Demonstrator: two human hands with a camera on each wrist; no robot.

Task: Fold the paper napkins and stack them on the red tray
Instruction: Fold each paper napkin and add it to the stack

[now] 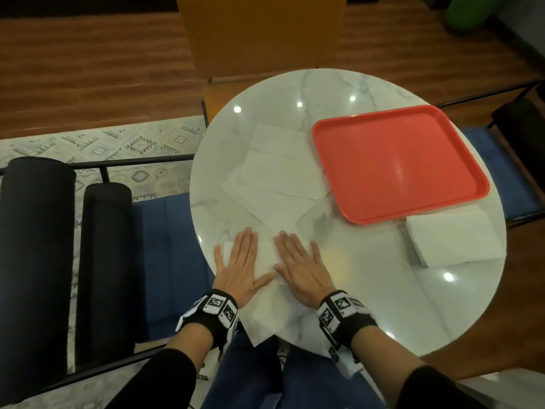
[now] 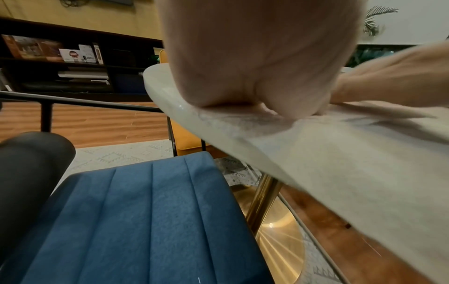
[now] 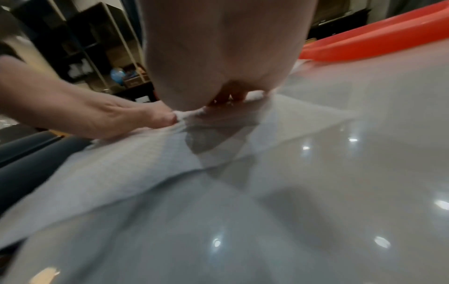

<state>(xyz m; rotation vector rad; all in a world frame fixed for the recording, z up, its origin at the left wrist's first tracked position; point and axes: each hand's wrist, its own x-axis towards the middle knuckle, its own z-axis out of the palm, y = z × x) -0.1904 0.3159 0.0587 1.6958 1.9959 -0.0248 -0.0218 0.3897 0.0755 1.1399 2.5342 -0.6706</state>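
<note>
A white paper napkin [image 1: 267,261] lies at the near edge of the round marble table [image 1: 368,290], one corner hanging over the rim. My left hand [image 1: 240,268] and right hand [image 1: 298,265] both press flat on it with straight fingers, side by side. In the right wrist view the napkin [image 3: 145,169] spreads under my palm. Several loose unfolded napkins [image 1: 274,175] lie overlapping beyond my hands. The red tray [image 1: 398,160] sits at the right with nothing on it. A stack of folded napkins [image 1: 451,240] rests on the table just in front of the tray.
A blue cushioned chair [image 2: 136,221] stands to my left below the table edge, with black bolsters [image 1: 38,261] beside it. An orange chair [image 1: 259,36] stands beyond the table. The table's gold pedestal [image 2: 264,201] shows underneath.
</note>
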